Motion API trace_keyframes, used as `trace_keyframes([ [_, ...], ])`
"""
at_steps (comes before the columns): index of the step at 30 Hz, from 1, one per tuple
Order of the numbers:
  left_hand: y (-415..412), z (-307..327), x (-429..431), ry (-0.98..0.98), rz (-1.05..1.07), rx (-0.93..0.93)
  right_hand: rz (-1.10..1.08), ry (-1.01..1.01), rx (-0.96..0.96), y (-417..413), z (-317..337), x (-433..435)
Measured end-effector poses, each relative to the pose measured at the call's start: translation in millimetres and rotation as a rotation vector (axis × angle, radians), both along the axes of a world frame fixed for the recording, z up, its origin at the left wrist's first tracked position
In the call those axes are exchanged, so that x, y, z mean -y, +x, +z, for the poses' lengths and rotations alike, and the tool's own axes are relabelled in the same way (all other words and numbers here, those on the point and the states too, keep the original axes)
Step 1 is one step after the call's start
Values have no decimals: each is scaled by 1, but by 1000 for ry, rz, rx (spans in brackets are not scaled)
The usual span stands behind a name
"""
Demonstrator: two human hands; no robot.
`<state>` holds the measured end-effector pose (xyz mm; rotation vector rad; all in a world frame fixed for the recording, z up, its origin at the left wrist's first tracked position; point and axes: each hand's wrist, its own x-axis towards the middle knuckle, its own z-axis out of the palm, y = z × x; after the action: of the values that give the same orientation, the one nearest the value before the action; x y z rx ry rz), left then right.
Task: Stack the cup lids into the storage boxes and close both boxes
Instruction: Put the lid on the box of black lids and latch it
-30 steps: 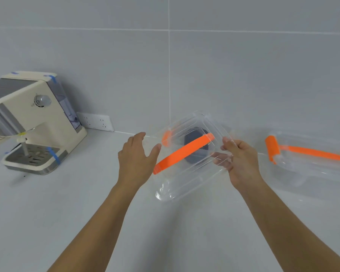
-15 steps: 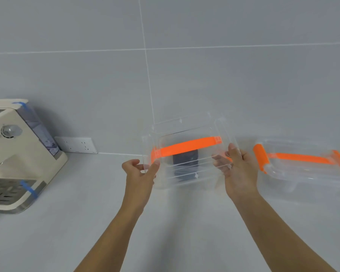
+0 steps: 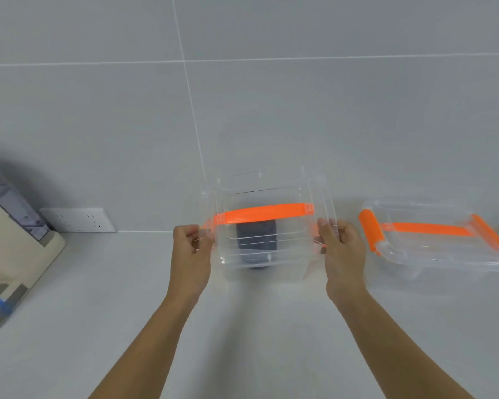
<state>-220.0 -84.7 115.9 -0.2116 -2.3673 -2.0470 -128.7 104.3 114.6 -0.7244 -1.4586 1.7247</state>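
A clear storage box (image 3: 271,254) with an orange handle (image 3: 264,213) across its top stands on the grey counter near the wall. A dark stack of cup lids (image 3: 256,244) shows through its walls. My left hand (image 3: 191,251) grips the box's left end and my right hand (image 3: 342,254) grips its right end. A second clear box (image 3: 444,251) with orange latches and an orange handle sits closed on the counter to the right, apart from my hands.
A cream coffee machine (image 3: 9,254) with blue tape stands at the left edge. A white wall socket (image 3: 78,220) is low on the tiled wall. Grey counter (image 3: 257,326) stretches in front of the boxes.
The box was tilted in my hands; now it is level and upright near the wall. Both hands have closed on its ends. The view has shifted right.
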Motion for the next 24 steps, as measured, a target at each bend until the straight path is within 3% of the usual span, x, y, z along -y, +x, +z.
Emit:
trace_keyframes([
  [9,-43,0,-18,-176,13,-45,-16,284,181,-19,-14,-8],
  [24,-54,-13,-37,-242,11,-1,62,221,292,-45,-41,-27],
])
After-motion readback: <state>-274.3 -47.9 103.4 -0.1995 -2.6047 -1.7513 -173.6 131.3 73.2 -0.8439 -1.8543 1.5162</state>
